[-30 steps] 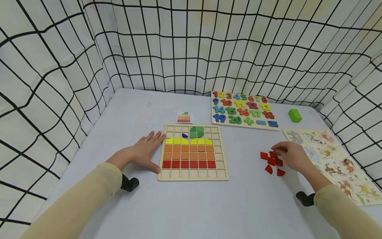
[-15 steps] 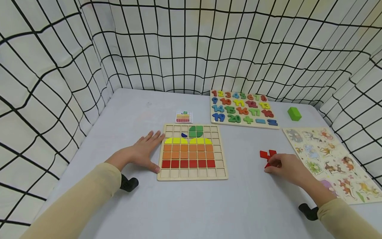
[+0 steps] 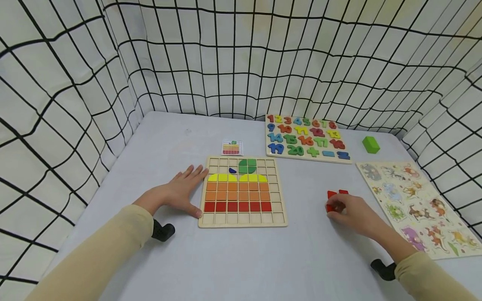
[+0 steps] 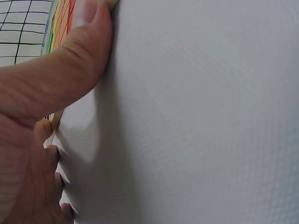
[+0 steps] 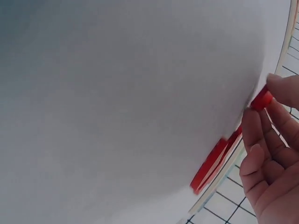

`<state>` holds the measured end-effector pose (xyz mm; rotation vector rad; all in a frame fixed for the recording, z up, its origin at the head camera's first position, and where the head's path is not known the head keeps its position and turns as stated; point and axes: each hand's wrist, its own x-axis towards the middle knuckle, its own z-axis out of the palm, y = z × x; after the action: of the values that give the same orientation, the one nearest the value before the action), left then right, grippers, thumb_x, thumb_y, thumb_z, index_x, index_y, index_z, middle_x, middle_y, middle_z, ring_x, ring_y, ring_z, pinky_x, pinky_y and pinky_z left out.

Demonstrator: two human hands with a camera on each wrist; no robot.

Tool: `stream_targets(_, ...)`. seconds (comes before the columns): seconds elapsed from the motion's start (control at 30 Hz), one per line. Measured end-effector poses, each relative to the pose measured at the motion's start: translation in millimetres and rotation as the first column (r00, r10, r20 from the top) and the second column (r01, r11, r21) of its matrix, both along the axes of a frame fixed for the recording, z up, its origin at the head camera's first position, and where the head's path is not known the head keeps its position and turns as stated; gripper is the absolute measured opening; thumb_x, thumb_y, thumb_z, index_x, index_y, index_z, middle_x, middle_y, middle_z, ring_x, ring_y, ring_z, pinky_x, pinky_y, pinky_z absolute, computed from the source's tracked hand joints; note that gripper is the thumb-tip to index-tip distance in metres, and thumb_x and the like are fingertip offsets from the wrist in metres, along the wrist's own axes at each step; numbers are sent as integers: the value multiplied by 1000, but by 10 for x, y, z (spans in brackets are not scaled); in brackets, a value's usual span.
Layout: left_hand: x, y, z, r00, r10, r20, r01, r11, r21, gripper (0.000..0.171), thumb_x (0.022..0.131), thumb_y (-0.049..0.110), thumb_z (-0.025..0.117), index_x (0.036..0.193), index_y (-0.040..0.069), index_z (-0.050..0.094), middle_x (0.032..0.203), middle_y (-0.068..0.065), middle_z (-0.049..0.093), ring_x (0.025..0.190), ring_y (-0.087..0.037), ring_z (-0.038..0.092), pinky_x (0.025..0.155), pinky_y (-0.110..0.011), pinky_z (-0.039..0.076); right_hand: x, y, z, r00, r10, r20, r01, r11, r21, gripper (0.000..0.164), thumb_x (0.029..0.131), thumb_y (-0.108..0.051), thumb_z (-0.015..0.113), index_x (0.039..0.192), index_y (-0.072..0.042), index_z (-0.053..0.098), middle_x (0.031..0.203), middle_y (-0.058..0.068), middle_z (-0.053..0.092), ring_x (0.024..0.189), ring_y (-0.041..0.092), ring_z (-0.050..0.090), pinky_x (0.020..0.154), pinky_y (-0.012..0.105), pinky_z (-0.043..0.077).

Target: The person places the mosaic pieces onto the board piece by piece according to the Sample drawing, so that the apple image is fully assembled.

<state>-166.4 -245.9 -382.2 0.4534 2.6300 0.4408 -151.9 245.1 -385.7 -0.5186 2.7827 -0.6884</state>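
My left hand (image 3: pixel 178 193) rests with spread fingers at the left edge of a wooden grid board (image 3: pixel 279 212). Its thumb (image 4: pixel 77 56) touches the board's edge in the left wrist view. Filling part of the grid are red tiles (image 3: pixel 232 206), orange tiles (image 3: pixel 238 191), yellow pieces (image 3: pixel 223 177), green pieces (image 3: pixel 247 166) and a small blue piece (image 3: pixel 232 170). To the right, my right hand (image 3: pixel 357 214) pinches a red tile (image 5: pixel 261 99) between thumb and fingers. Other loose red tiles (image 5: pixel 210 163) lie by this hand, partly hidden behind it in the head view.
Behind the grid board lies a small pattern card (image 3: pixel 232 147). A number puzzle board (image 3: pixel 306 138) is at the back, with a green block (image 3: pixel 371 145) right of it. An animal puzzle board (image 3: pixel 421 209) lies at the right. Black netting (image 3: pixel 233 62) surrounds the table.
My right hand has moved left and toward me over the loose red tiles, and now pinches one. My left hand has stayed at the board's edge.
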Motion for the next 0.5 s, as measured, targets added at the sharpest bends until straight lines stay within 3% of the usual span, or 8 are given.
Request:
stream_targets(0.1,5,-7,2,1000,1,-2,-1,1000,1,129,72,49,90,164,2,12,171,-24,5,157,-49,-2,124,-69,5,-23,-84,-11,999,38,5,-37,992,-123,32,93,-13,74,124,-8,69,106,5,71,91,14,64,73,19,55)
stream_targets(0.23,17,-13,17,1000,5,3,-5,1000,5,128,72,48,90,163,2,13,171,-24,6,157,-49,-2,124,-69,4,-73,-276,32,976,102,195,-28,937,-348,38,100,-15,66,136,-7,64,128,15,67,99,16,68,79,24,59)
stream_targets(0.33,26,-12,32,1000,7,7,-7,1000,4,128,72,48,90,164,2,13,171,-24,6,157,-49,-2,125,-69,5,-97,-499,97,916,125,381,66,889,-452,43,103,-19,62,144,-7,58,138,19,62,105,21,66,82,27,59)
stream_targets(0.5,28,-5,39,1000,4,4,-4,1000,5,128,72,48,90,164,3,13,171,-23,6,158,-48,-2,125,-68,5,-123,-888,166,783,171,598,248,796,-552,48,105,-19,57,150,-5,50,134,13,64,105,18,65,84,22,54)
